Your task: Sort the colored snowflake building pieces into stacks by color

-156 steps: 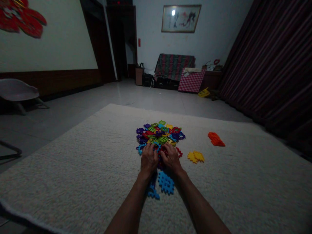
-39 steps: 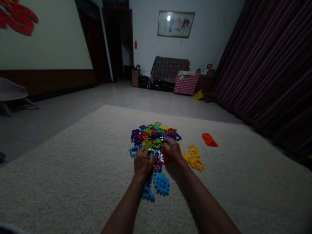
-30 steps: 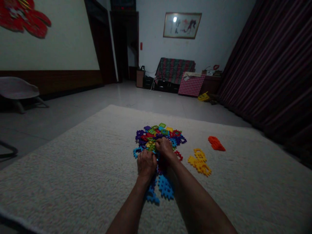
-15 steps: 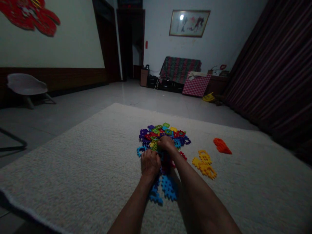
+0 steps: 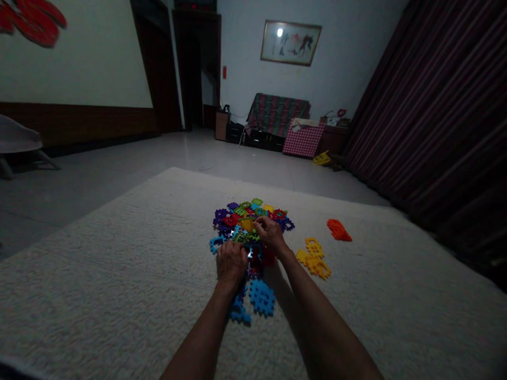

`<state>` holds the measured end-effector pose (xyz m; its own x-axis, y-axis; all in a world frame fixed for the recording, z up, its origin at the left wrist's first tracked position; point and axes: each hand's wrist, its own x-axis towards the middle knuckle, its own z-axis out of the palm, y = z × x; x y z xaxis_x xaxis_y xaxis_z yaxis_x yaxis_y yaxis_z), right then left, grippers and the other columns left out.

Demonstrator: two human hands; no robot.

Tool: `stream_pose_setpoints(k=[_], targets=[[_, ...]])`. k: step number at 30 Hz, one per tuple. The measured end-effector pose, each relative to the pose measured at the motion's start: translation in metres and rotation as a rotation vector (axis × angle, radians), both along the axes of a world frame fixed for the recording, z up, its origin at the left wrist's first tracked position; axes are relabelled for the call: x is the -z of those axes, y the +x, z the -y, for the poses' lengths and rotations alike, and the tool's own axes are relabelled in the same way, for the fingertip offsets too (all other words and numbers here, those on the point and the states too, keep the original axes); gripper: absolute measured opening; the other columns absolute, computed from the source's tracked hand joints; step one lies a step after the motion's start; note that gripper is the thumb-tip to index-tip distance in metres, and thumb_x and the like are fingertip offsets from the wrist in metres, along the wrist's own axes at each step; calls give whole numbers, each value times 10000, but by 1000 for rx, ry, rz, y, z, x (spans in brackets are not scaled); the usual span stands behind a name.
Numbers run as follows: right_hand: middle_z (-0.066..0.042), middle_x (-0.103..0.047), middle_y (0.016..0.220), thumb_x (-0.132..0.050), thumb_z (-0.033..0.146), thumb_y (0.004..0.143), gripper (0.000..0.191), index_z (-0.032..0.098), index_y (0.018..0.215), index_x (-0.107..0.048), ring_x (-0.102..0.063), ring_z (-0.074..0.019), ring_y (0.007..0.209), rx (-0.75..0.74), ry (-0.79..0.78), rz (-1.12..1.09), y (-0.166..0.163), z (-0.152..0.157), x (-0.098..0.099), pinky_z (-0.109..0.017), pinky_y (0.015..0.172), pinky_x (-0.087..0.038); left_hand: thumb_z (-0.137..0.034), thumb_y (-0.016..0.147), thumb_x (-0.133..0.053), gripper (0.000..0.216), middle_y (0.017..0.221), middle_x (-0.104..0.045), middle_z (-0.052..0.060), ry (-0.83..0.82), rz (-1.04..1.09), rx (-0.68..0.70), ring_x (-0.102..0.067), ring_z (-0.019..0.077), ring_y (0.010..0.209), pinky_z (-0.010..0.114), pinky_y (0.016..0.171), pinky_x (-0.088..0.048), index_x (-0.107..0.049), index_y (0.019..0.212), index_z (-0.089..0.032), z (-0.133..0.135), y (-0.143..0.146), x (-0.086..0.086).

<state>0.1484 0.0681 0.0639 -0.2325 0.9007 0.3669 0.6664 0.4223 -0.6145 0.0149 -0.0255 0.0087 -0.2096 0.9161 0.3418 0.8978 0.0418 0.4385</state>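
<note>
A heap of gear-edged plastic building pieces [image 5: 222, 215] in purple, red, green, blue and yellow lies on a pale rug. Over the heap's middle, my right hand [image 5: 270, 232] pinches a yellow gear-edged piece [image 5: 246, 224] between thumb and fingers. At the heap's near left edge is my left hand [image 5: 232, 259], its fingers curled down among the pieces; their tips are hidden, and what they grip cannot be made out. A light blue piece [image 5: 216, 244] lies just beyond its fingers. Closer to me, flat blue pieces [image 5: 262, 298] rest between my forearms.
To the right on the rug [image 5: 138, 237] sit a small group of yellow pieces [image 5: 314, 258] and an orange group [image 5: 338, 230]. Beyond the rug are a tiled floor, a cloth-covered seat [image 5: 277, 113], a checked cloth [image 5: 303, 140] and a dark curtain [image 5: 380, 105]. A pale chair [image 5: 19, 138] stands far left.
My right hand has risen slightly from the heap, and a yellow piece now shows in its fingers. The left hand stays at the heap's near edge. The camera view has turned a little right.
</note>
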Motion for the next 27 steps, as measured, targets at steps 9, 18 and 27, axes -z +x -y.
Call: stream_pose_setpoints(k=[9, 18, 27], targets=[[-39, -766, 881, -485, 229, 829, 342, 166, 995, -777, -675, -167, 755, 92, -303, -71, 22, 6, 8, -249, 694, -516, -206, 948, -473, 279, 1010, -689, 99, 37, -13, 19, -600, 251, 1015, 382, 943, -420, -737, 1037, -207, 2, 0, 0], [2, -736, 798, -450, 174, 778, 451, 170, 1078, -786, -613, -144, 684, -112, -443, -36, 34, 28, 6, -236, 664, -506, -234, 940, -502, 330, 1061, -685, 92, 75, 1, 46, -604, 253, 1046, 383, 968, -441, -717, 1190, -218, -1, -1, 5], [-22, -717, 791, -475, 325, 792, 350, 167, 932, -755, -629, -160, 671, 79, -356, -221, 69, 36, 12, -255, 634, -514, -248, 946, -458, 313, 1158, -685, 146, 224, 68, 54, -602, 278, 1119, 416, 1050, -456, -676, 1145, -146, -7, -5, 12]])
